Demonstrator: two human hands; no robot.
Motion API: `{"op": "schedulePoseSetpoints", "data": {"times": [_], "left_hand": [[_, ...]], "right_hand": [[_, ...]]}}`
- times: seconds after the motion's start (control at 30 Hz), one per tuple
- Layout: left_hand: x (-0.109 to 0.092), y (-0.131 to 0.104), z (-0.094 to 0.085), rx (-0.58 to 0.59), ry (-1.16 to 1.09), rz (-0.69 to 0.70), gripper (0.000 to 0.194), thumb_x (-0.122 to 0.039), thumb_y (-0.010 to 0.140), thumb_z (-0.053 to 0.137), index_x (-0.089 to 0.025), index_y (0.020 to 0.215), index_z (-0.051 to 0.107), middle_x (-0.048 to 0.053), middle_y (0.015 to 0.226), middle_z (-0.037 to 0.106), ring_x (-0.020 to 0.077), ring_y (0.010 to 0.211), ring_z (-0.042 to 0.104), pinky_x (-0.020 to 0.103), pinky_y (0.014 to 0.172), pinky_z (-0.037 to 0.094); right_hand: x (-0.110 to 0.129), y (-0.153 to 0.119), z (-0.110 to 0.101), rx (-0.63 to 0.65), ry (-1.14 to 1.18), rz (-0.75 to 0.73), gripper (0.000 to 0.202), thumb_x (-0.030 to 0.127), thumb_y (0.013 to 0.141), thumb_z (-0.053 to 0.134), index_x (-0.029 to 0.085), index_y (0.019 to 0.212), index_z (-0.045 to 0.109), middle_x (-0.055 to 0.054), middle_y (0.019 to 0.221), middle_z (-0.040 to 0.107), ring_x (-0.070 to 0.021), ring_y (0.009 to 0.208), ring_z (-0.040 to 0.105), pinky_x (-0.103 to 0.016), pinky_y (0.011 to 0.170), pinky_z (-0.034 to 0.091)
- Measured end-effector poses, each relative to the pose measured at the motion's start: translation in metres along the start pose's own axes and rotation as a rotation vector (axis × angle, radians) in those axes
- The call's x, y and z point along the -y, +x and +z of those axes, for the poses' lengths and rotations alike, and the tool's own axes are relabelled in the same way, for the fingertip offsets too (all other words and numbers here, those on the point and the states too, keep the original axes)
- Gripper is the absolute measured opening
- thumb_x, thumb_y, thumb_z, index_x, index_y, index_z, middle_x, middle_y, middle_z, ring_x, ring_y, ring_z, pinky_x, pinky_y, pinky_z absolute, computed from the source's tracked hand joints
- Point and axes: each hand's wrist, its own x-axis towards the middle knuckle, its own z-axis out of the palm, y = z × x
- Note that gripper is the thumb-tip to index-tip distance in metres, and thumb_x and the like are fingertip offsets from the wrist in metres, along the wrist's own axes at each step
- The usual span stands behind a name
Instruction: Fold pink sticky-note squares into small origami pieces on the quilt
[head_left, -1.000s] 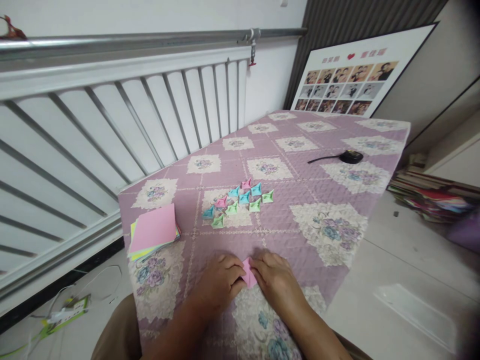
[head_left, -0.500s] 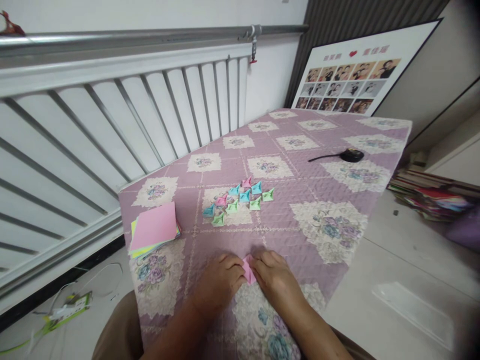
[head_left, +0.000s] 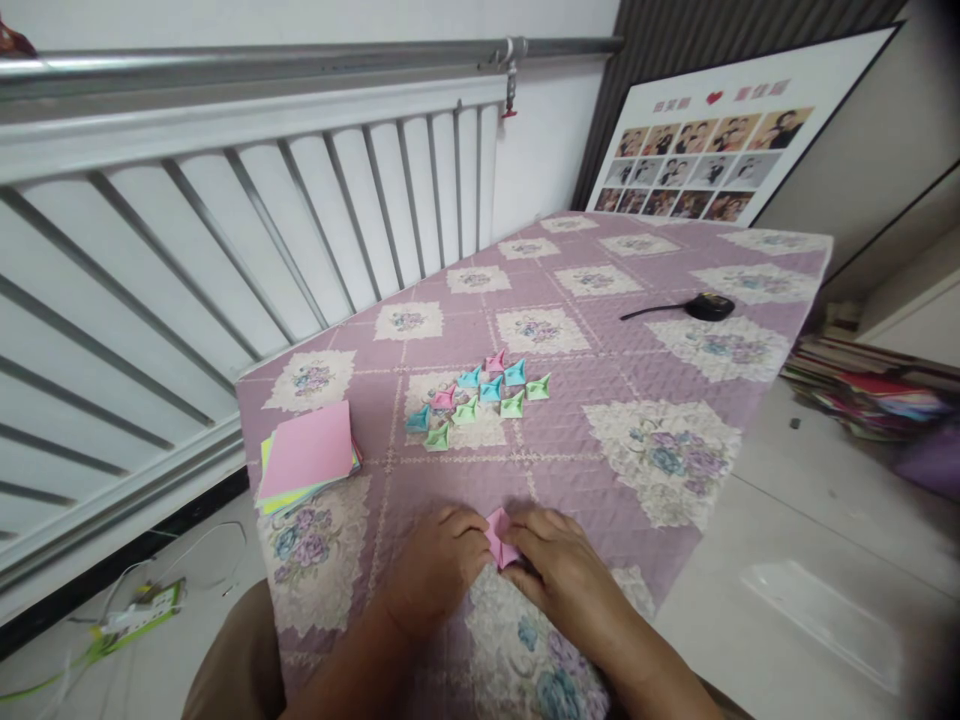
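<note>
Between my hands, near the table's front edge, is a small folded piece of pink origami paper [head_left: 500,540]. My left hand [head_left: 448,552] is closed on its left side, fingertips pressed to the paper. My right hand [head_left: 553,552] grips the right side, with the thumb low and the fingers curled over the top. Beyond them, several small folded paper boats [head_left: 489,390] in blue, green and pink stand in slanting rows on the cloth. To the left lies a stack of square coloured paper [head_left: 309,455], pink on top and yellow and blue showing below.
A purple flowered cloth [head_left: 450,480] covers the table. A black object with a strap [head_left: 709,307] lies at the far right. The white radiator [head_left: 300,230] runs along the left side. A power strip [head_left: 150,615] with cables is on the floor.
My right thumb has come away from the other fingers to the paper's lower edge, so more of the pink paper shows. The left hand keeps its place.
</note>
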Motion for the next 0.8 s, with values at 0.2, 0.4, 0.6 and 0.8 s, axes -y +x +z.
{"op": "schedulePoseSetpoints", "data": {"times": [0.2,0.4,0.6,0.8], "left_hand": [[-0.003,0.000,-0.004,-0.051,-0.085,-0.076,0.013,-0.021,0.093,0.049,-0.020,0.090,0.062,0.002,0.096,0.063,0.0163,0.096,0.054,0.032,0.089,0.040],[-0.002,-0.001,0.000,-0.074,-0.092,-0.127,0.010,-0.021,0.091,0.052,-0.020,0.095,0.061,0.001,0.099,0.061,0.0166,0.096,0.052,0.032,0.088,0.042],[0.000,-0.001,0.005,-0.081,-0.043,-0.186,0.016,-0.017,0.093,0.048,-0.020,0.090,0.064,0.003,0.096,0.059,0.0162,0.091,0.052,0.032,0.083,0.043],[-0.003,0.002,0.002,-0.099,-0.014,-0.297,0.013,-0.019,0.091,0.053,-0.020,0.082,0.062,0.001,0.089,0.058,0.0163,0.087,0.052,0.032,0.080,0.042]], "right_hand": [[-0.001,0.001,0.003,-0.057,0.005,-0.055,0.015,0.017,0.079,0.066,0.021,0.094,0.064,-0.005,0.097,0.065,-0.0221,0.092,0.057,-0.038,0.084,0.043],[-0.002,0.001,0.006,-0.092,0.001,-0.067,0.012,0.017,0.083,0.060,0.021,0.094,0.063,-0.005,0.094,0.065,-0.0219,0.089,0.057,-0.039,0.082,0.044],[-0.007,0.000,0.014,-0.142,-0.049,-0.076,0.014,0.014,0.084,0.056,0.021,0.093,0.063,-0.005,0.090,0.063,-0.0212,0.086,0.056,-0.037,0.079,0.044],[-0.012,-0.002,0.016,-0.145,-0.119,0.014,0.008,0.020,0.085,0.057,0.021,0.081,0.063,-0.004,0.079,0.059,-0.0204,0.077,0.055,-0.035,0.071,0.042]]}}
